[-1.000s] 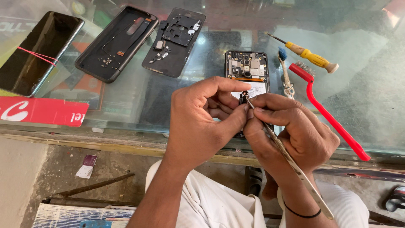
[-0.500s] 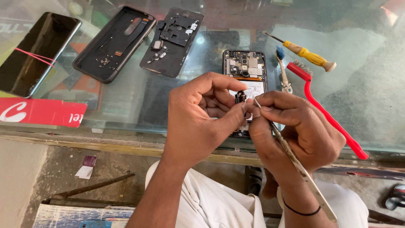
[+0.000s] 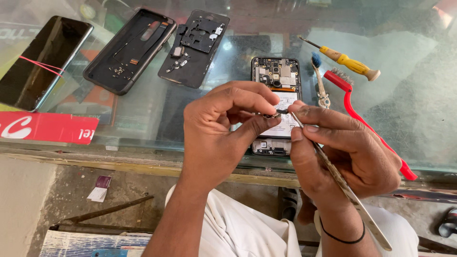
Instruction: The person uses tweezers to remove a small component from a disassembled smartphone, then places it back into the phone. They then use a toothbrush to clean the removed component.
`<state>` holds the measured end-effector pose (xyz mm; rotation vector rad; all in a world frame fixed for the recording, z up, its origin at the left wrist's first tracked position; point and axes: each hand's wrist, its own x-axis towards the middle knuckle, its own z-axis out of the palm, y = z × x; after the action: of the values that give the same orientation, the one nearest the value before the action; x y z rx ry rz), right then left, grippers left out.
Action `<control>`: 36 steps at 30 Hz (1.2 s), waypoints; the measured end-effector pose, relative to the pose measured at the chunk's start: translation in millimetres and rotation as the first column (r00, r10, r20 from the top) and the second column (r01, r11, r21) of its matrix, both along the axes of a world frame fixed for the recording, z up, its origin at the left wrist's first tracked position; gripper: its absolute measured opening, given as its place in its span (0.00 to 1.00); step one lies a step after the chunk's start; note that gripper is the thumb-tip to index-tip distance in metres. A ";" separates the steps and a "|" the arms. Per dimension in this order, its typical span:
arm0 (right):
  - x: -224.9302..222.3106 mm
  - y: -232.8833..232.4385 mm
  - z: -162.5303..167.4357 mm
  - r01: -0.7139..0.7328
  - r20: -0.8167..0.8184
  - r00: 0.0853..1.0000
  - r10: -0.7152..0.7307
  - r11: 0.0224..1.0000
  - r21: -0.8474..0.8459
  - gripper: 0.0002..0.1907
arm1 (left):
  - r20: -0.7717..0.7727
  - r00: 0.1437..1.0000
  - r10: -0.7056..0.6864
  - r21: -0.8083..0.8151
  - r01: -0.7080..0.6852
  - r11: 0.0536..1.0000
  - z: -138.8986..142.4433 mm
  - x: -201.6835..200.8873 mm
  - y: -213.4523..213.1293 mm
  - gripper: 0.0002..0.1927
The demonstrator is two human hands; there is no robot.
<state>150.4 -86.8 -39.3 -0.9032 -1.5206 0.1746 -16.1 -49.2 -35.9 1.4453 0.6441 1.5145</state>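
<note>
My left hand [image 3: 223,128] pinches a tiny dark phone part [image 3: 272,114] between thumb and forefinger, above the glass counter. My right hand [image 3: 342,147] grips metal tweezers [image 3: 342,183], whose tips touch that small part. Right under both hands lies an opened phone [image 3: 276,81] with its circuit board and battery exposed; its lower half is hidden by my fingers.
On the glass counter [image 3: 409,119]: a black back cover [image 3: 128,50], a black inner frame with loose bits [image 3: 195,47], a dark phone with a red band [image 3: 43,62], a yellow-handled screwdriver [image 3: 347,62], a blue-tipped brush [image 3: 320,81], a red wire brush [image 3: 366,123].
Both hands have drifted slightly down and right over the opened phone, still pinching the small part; the tweezers' tips stay on it.
</note>
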 end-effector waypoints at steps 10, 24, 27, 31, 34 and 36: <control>-0.1 -1.4 9.1 0.051 0.059 0.997 -0.049 0.998 -0.034 0.09 | -0.041 0.999 -0.017 0.023 0.018 1.000 2.4 -0.2 -1.6 0.14; 0.8 2.0 10.3 0.056 0.026 0.998 -0.055 0.998 -0.040 0.08 | -0.039 0.998 -0.053 0.015 0.054 0.998 4.8 -0.6 0.3 0.15; 0.8 2.5 11.0 0.124 0.011 0.992 -0.123 0.987 -0.099 0.08 | -0.045 0.999 -0.027 -0.022 0.026 0.999 3.1 0.4 0.2 0.15; 1.8 4.1 9.2 0.062 -0.024 0.998 -0.064 0.995 -0.079 0.07 | -0.023 0.999 -0.040 -0.011 0.040 0.999 1.6 0.4 -0.1 0.16; 2.6 5.9 7.4 0.005 -0.034 0.999 -0.007 0.999 -0.047 0.07 | -0.025 0.999 -0.047 -0.010 0.047 0.999 1.6 -0.3 0.4 0.15; 2.5 6.6 7.2 0.008 0.006 1.000 -0.007 1.000 -0.021 0.08 | -0.027 0.998 -0.049 -0.008 0.049 0.999 1.9 -0.3 0.7 0.15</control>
<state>152.9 -80.2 -32.1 -0.9269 -1.5234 0.1831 -16.4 -48.5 -34.0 1.4679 0.6256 1.4551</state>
